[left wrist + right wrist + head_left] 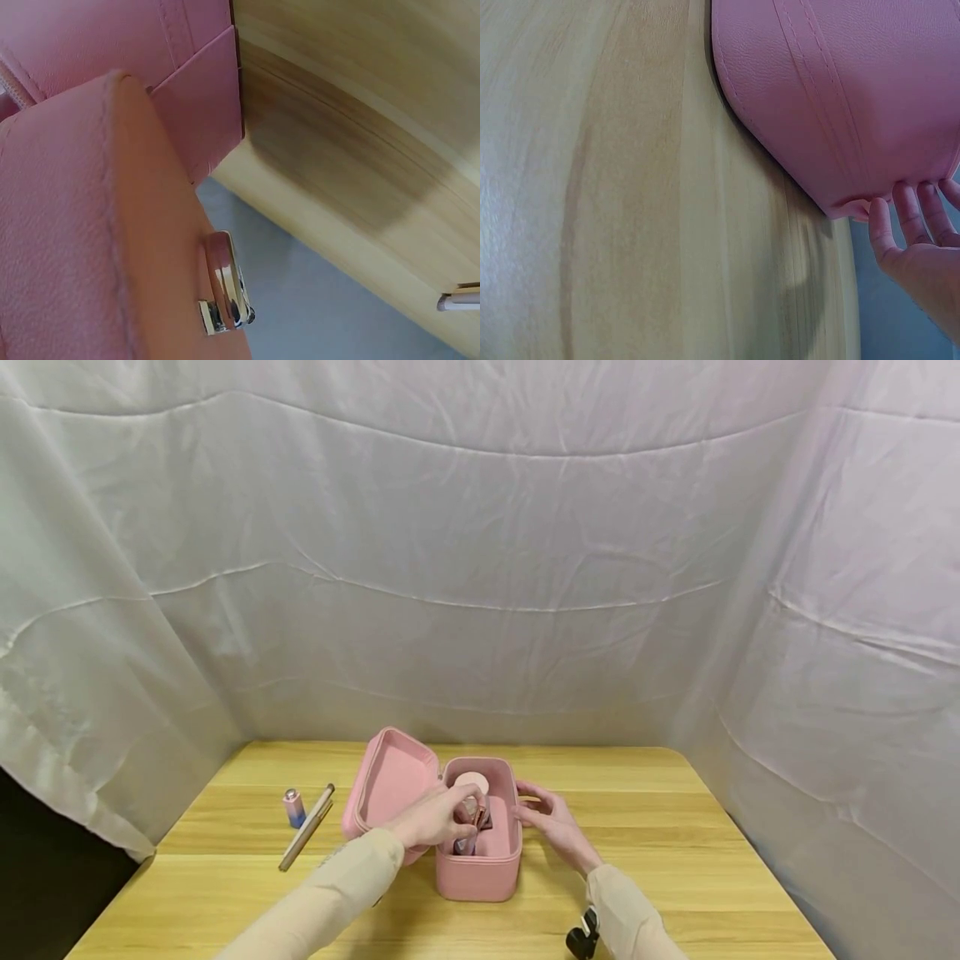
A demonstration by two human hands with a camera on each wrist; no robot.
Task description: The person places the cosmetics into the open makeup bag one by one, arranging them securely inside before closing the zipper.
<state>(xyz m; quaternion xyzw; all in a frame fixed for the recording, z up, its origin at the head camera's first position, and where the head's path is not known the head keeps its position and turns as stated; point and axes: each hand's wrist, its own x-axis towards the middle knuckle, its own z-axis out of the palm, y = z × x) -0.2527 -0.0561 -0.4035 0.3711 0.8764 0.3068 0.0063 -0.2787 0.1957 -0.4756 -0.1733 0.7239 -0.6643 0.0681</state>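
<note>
A pink zip cosmetic case (480, 878) stands on the table, its lid (397, 777) folded open to the left. My left hand (438, 817) reaches over the left rim, with thumb and fingers curled round a small tube with a rose-gold band (480, 817); the fingers partly hide it. Inside lie a round pale compact (472, 782) and other small cosmetics, partly covered by the hand. The left wrist view shows the case's lid (60, 217) and its metal clasp (225, 281), not the hand. My right hand (551, 822) touches the case's right wall with loosely bent fingers (911, 214).
Left of the case, a small pink-and-blue bottle (294, 808) stands beside slim pen-like sticks (307, 828) on the wooden table (637, 827). A black object (582, 937) is by the right wrist. Pale curtains (480, 568) hang behind and at the sides.
</note>
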